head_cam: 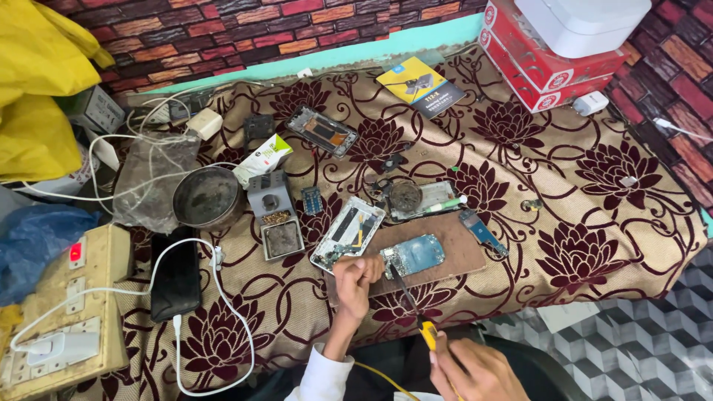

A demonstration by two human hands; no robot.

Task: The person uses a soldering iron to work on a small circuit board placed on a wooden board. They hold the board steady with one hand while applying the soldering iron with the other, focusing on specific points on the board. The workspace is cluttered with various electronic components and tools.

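A switchboard box point(63, 304) is sitting at the far left of the tabletop point(594, 223), with a white cable point(223, 312) looping past a black phone point(176, 275). Beside these, a round metal tin point(206, 197) is holding dark residue, and a small grey square holder point(281, 239) is holding a grey wad. The left hand point(355, 278) is resting on a brown board point(453, 249), its fingers point(349, 266) pinched on a white phone frame point(347, 232). A blue circuit board point(413, 255) is lying on the brown board just beside. The right hand point(468, 371) is gripping a yellow-handled soldering iron point(412, 304), fingers clamped round it, tip touching the blue circuit board.
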